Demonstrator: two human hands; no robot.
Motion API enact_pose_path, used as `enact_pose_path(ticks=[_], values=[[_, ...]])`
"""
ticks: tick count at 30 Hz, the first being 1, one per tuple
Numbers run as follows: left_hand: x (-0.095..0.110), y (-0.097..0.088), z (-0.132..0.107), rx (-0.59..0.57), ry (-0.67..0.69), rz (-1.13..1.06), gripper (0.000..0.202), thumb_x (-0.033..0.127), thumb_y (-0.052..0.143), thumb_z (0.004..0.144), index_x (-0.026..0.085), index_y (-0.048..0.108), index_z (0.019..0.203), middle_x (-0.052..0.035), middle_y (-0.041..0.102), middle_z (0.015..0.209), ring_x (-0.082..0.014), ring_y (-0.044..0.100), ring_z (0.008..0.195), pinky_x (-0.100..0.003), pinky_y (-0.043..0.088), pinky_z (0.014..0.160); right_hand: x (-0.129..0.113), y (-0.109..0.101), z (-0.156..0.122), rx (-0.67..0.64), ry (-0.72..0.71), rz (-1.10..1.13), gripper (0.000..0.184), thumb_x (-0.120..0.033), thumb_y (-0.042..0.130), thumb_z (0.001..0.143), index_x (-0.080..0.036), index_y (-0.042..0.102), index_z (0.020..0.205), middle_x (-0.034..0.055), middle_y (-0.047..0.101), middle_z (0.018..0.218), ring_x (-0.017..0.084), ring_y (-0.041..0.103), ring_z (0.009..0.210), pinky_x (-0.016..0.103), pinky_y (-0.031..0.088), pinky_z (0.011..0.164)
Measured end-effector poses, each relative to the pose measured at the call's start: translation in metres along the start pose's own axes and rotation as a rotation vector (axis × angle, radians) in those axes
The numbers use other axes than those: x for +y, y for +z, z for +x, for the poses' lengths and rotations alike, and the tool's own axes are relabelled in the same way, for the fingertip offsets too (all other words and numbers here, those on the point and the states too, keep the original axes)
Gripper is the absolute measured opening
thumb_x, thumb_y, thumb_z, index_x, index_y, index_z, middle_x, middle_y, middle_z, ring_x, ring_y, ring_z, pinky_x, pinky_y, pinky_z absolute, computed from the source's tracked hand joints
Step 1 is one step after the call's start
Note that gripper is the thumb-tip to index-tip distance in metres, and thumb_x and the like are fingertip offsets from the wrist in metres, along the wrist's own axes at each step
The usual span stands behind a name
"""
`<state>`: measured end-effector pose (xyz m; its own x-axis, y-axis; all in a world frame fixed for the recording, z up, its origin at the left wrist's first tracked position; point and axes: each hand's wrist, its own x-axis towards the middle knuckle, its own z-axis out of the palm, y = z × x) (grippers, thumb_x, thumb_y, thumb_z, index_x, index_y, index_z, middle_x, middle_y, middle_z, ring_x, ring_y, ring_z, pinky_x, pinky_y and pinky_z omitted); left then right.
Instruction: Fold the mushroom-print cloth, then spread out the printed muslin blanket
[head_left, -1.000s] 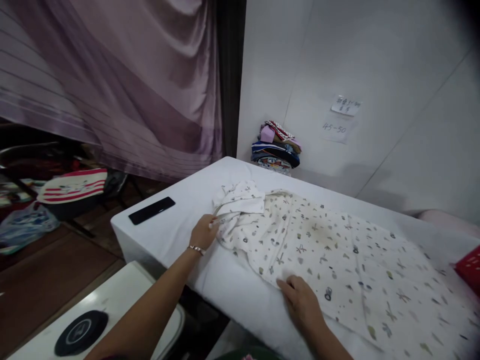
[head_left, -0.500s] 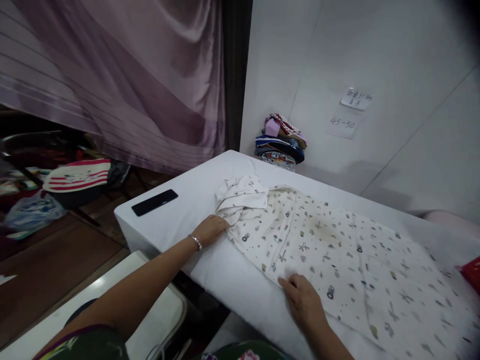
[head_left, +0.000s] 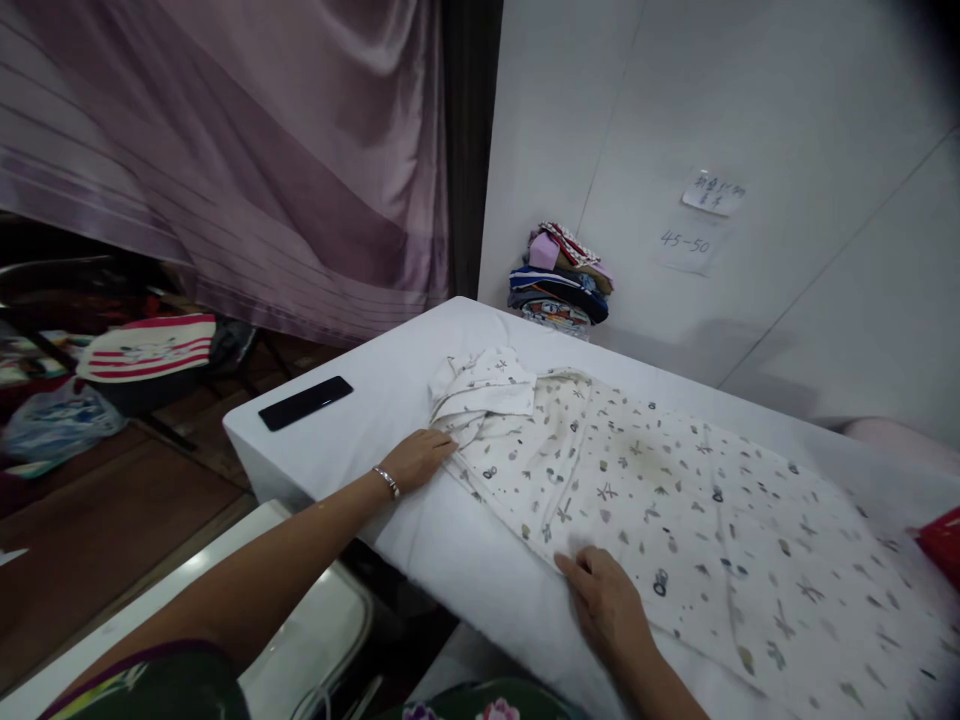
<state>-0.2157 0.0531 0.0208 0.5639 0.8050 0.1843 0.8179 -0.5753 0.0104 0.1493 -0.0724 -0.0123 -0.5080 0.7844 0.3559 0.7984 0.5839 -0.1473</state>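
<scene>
A cream garment (head_left: 675,500) printed with small dark motifs lies spread across a white-covered table (head_left: 375,440). Its left end is bunched into folds near the table's middle. My left hand (head_left: 418,458), a bracelet on the wrist, rests flat at that bunched end with fingers stretched onto the cloth. At the near edge of the garment my right hand (head_left: 609,600) lies palm down, its fingers curled on the hem.
A black phone (head_left: 305,402) lies on the table's left corner. A stack of folded clothes (head_left: 559,280) sits against the white wall at the back. A red thing (head_left: 943,540) shows at the right edge. Purple curtains hang left; a white chair (head_left: 300,630) stands below.
My left hand has slid a little to the right along the bunched end and flattened on it. The right hand has stayed at the hem.
</scene>
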Motion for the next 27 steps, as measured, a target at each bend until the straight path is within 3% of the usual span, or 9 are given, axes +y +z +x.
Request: enact_pose_path(ticks=[7, 11, 15, 22, 27], values=[[0.022, -0.004, -0.008, 0.137, 0.121, 0.007, 0.043, 0.005, 0.041, 0.08, 0.02, 0.053, 0.118, -0.0105, 0.054, 0.124, -0.0222, 0.046, 0.116, -0.043, 0.038, 0.095, -0.003, 0.002, 0.0, 0.045, 0.003, 0.006, 0.036, -0.005, 0.042, 0.079, -0.023, 0.058, 0.105, 0.0041, 0.049, 0.08, 0.016, 0.043, 0.071, 0.026, 0.031, 0.061], [0.043, -0.003, -0.006, 0.174, 0.184, -0.004, 0.03, 0.008, 0.039, 0.085, 0.02, 0.06, 0.103, -0.0077, 0.06, 0.11, -0.0192, 0.049, 0.106, -0.039, 0.037, 0.092, -0.007, 0.005, 0.003, 0.075, 0.007, -0.015, 0.038, -0.002, 0.041, 0.077, -0.021, 0.057, 0.105, 0.0055, 0.051, 0.085, 0.017, 0.043, 0.074, 0.027, 0.032, 0.063], [0.047, -0.002, -0.002, 0.108, 0.202, -0.009, 0.023, 0.011, 0.039, 0.087, 0.018, 0.061, 0.086, -0.0053, 0.061, 0.089, -0.0166, 0.052, 0.088, -0.034, 0.039, 0.085, -0.008, 0.009, 0.003, 0.122, -0.006, -0.003, 0.04, 0.0, 0.04, 0.077, -0.021, 0.056, 0.107, 0.0056, 0.053, 0.087, 0.018, 0.045, 0.075, 0.027, 0.034, 0.066], [0.036, -0.009, 0.001, 0.03, 0.246, -0.111, 0.03, 0.01, 0.04, 0.083, 0.021, 0.056, 0.107, -0.0056, 0.061, 0.1, -0.0169, 0.053, 0.093, -0.031, 0.04, 0.083, -0.007, 0.009, 0.003, 0.12, 0.001, 0.059, 0.035, -0.004, 0.044, 0.079, -0.022, 0.056, 0.106, 0.0038, 0.054, 0.085, 0.016, 0.046, 0.073, 0.026, 0.034, 0.066], [0.037, -0.013, 0.009, -0.055, 0.235, -0.054, 0.027, 0.003, 0.041, 0.079, 0.02, 0.058, 0.093, -0.0047, 0.06, 0.091, -0.0176, 0.052, 0.085, -0.031, 0.04, 0.076, -0.011, 0.003, 0.012, 0.045, 0.031, 0.074, 0.032, -0.009, 0.046, 0.08, -0.024, 0.055, 0.107, 0.0032, 0.054, 0.084, 0.016, 0.048, 0.074, 0.025, 0.034, 0.065]])
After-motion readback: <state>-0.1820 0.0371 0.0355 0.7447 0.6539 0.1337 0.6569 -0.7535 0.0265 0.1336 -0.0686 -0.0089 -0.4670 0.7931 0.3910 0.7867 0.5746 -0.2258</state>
